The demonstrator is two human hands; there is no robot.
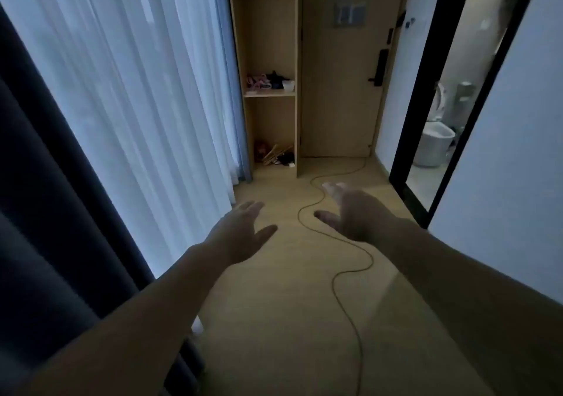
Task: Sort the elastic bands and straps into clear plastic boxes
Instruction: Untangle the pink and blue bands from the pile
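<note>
Pink and dark elastic bands and straps [264,81], heaped beside a clear plastic box [288,85] on a pale wooden shelf [269,94], are seen well ahead of left hand [240,231] and right hand [356,212]; fingers [254,206] are spread, nothing held

We see a sheer white curtain [137,106] down the left side, lit from behind, with a dark curtain [45,212] just beside it at the near edge. Ahead stands a tall pale wooden shelf unit [300,60]; a jumble of pale wooden pieces [274,153] lies on its bottom level. Just right of it is a matching wooden door [338,115] with a dark lock handle [379,68] and a notice [349,14]. A thin cable [372,259] snakes along the wooden floor [274,319]. On the right, a black-framed doorway [399,170] shows us a white toilet [435,142].
</note>
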